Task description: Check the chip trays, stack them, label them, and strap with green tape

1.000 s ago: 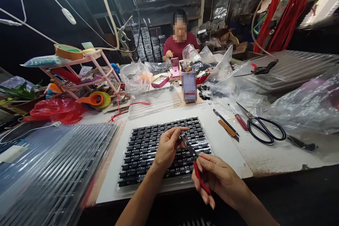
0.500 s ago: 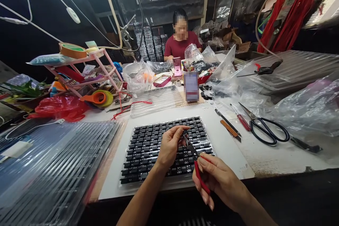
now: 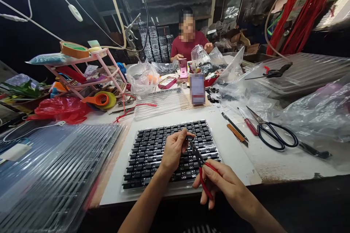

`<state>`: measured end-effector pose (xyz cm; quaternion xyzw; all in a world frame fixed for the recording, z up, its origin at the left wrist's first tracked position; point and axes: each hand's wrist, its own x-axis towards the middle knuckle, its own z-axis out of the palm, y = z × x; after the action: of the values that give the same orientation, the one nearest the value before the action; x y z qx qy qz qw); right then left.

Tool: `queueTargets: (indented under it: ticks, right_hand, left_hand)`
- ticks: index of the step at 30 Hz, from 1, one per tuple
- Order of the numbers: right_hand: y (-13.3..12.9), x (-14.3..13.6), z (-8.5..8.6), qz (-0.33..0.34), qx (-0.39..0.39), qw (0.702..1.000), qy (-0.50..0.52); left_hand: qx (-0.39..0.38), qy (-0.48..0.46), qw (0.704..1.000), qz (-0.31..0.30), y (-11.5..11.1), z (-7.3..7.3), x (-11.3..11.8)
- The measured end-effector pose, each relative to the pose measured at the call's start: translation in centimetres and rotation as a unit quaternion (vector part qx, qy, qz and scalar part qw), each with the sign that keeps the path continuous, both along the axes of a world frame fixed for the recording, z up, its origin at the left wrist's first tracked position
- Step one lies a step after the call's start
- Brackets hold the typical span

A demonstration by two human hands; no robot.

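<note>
1. While the right hand (image 3: 220,177) grasps red-handled pliers (image 3: 201,162), handles spread apart, their tips point up toward the left hand (image 3: 175,147).
2. Pinched in that left hand, a small black part (image 3: 189,138) sits by those tips; whether they touch it, I cannot tell.
3. Beneath the left hand, rows of black pieces (image 3: 147,153) fill a clear tray (image 3: 182,185).
4. To the right lie scissors (image 3: 262,121) and a red-handled screwdriver (image 3: 251,126).
5. Across the table (image 3: 284,164), a person (image 3: 188,45) in dark red sits.
</note>
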<state>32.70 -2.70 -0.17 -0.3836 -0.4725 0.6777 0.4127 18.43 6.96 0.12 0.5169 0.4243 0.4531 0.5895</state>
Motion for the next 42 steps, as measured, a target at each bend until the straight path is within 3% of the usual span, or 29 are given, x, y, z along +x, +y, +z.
queueTargets:
  ticks: [13,16,18,19,20,22,24,26,27,28,30,32,34,39,42]
  right_hand:
    - [-0.4,-0.5,-0.3,-0.011,0.01,1.0,-0.02]
    - [-0.8,1.4,0.1,0.015,0.038,0.997,-0.07]
    - [-0.6,4.0,0.0,-0.027,0.071,0.986,-0.15]
    - [-0.4,5.4,-0.4,-0.081,0.093,0.967,-0.224]
    - [0.0,6.8,-0.9,-0.145,0.117,0.927,-0.325]
    - [1.1,9.2,-2.5,-0.23,0.155,0.797,-0.536]
    - [2.0,10.4,-4.0,-0.246,0.201,0.678,-0.662]
    - [2.3,10.3,-4.8,-0.266,0.254,0.617,-0.696]
    - [2.1,9.7,-4.7,-0.284,0.283,0.614,-0.68]
    - [1.8,9.0,-4.4,-0.296,0.314,0.632,-0.644]
    - [0.7,7.0,-3.3,-0.268,0.369,0.717,-0.528]
    - [-0.4,4.9,-2.0,-0.168,0.392,0.812,-0.398]
    - [-1.1,3.3,-1.2,-0.121,0.398,0.854,-0.313]
    - [0.1,2.8,-1.1,-0.126,0.418,0.866,-0.242]
    - [2.4,4.7,-1.5,-0.176,0.417,0.84,-0.299]
  left_hand:
    - [0.012,0.013,1.0,0.0,-0.2,0.1,0.0]
    - [0.01,-0.01,1.0,0.01,0.0,-0.2,-0.1]
    - [0.008,-0.049,0.998,0.033,0.2,-0.1,-0.3]
    - [0.007,-0.071,0.996,0.043,0.3,0.0,-0.3]
    - [0.006,-0.09,0.995,0.05,0.4,0.1,-0.4]
    - [0.006,-0.107,0.993,0.051,0.5,0.6,-0.4]
    - [0.012,-0.1,0.994,0.047,0.3,1.3,-0.6]
    - [0.021,-0.075,0.996,0.045,-0.4,1.7,-0.6]
    - [0.023,-0.055,0.997,0.041,-1.0,1.9,-0.6]
    - [0.021,-0.032,0.999,0.032,-1.7,1.9,-0.6]
    - [0.012,0.024,1.0,-0.003,-3.5,1.7,-0.3]
    - [0.018,0.08,0.996,-0.039,-5.3,1.2,0.1]
    - [0.043,0.119,0.99,-0.054,-6.6,0.8,0.4]
    - [0.033,0.112,0.988,-0.101,-7.5,1.0,-1.3]
    - [0.05,0.139,0.989,-0.032,-7.2,1.0,-4.6]
